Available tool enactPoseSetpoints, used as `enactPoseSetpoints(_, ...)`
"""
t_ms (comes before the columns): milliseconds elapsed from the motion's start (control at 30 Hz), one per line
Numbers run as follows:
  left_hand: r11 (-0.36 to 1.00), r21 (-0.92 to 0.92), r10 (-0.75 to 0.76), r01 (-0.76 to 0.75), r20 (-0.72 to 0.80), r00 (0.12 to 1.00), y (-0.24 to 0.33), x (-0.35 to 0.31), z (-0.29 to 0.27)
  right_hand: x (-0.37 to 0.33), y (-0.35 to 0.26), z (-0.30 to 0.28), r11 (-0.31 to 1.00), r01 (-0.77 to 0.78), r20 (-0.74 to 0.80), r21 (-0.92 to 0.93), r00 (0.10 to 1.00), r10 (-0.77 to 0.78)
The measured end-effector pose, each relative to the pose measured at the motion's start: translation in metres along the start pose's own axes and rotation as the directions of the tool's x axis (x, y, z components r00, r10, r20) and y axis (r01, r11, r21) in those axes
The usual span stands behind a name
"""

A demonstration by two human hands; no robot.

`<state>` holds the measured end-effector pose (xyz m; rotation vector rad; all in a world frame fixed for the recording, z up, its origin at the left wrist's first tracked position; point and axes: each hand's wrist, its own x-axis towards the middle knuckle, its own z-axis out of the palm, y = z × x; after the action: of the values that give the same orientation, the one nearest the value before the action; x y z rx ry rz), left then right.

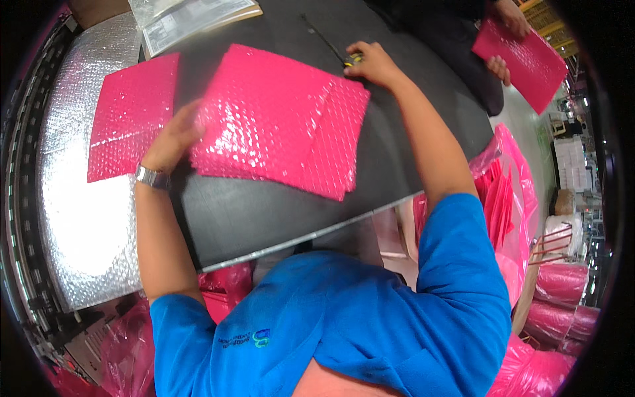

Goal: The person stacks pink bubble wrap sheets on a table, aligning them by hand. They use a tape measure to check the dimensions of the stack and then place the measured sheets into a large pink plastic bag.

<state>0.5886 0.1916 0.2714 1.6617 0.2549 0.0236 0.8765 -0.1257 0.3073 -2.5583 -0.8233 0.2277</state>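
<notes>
a loose stack of bright pink rectangular bubble-wrap sheets lies at the upper centre of the frame, on a black table; its edges are slightly out of line. the left hand, with a silver wristwatch below it, is at the stack's left edge, fingers loosely curved and thumb apart; it is blurred, so whether it pinches the edge i cannot tell. the right hand is just beyond the stack's upper right corner, fingers bent round a small yellow-and-black tool. a thin dark strip runs from there toward the top of the frame.

at the left, another flat pink bubble-wrap piece lies partly over a silver bubble-wrap sheet. papers in a clear sleeve sit at the upper left. at the upper right, a co-worker's two hands hold a pink bubble-wrap rectangle. a translucent pink plastic bag stands at the right, with pink rolls at the lower right.
</notes>
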Motion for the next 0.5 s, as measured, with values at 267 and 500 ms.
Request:
enactPoseSetpoints(267, 0.949, 0.298, 0.161, -0.105, -0.171, 0.972, 0.007, -0.085, 0.036, -0.209, 0.045, -0.029, 0.505, -0.123, -0.015, 0.854, 0.965, 0.261)
enactPoseSetpoints(500, 0.954, 0.296, 0.066, 0.055, -0.384, 0.921, 0.008, -0.166, 0.076, -0.244, -0.003, -0.033, 0.927, 0.355, -0.027, 0.119, 0.935, -0.354)
